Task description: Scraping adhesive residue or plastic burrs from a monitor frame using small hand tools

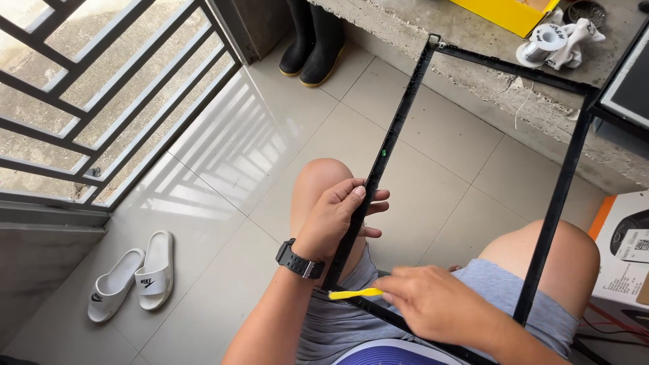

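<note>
Glossy pale floor tiles [223, 169] fill the middle of the view, with a dark metal window grille [101, 88] at upper left throwing striped reflections across them. A rough concrete ledge [466, 74] runs along the top right, bearing a white spool [546, 42] and a yellow box [507, 12]. Black rubber boots [312, 40] stand at top centre; a pair of white slides [132, 276] lies at lower left; a printed carton [625, 250] sits at the right edge.

Seated person, knees bare, holds a thin black rectangular frame [399, 115] propped across the lap, its far corner reaching the ledge at upper right. The left hand [336, 216], wearing a black wristwatch [297, 260], is closed around the frame's left rail near mid-picture, thumb along the front face and fingers wrapped behind. The right hand [433, 301], lower centre, pinches a small yellow pry tool [353, 293] whose tip touches the frame's near corner.

Judged by its slim section and wide span, the frame is probably light but prone to flex and twist, and its narrow rails and joined corners may crack or bend under leverage. A hold close to the corner being worked, as the left hand gives, seems soundest. The smooth rail looks somewhat slippery, so a wrapped grip suits it better than a fingertip pinch.
</note>
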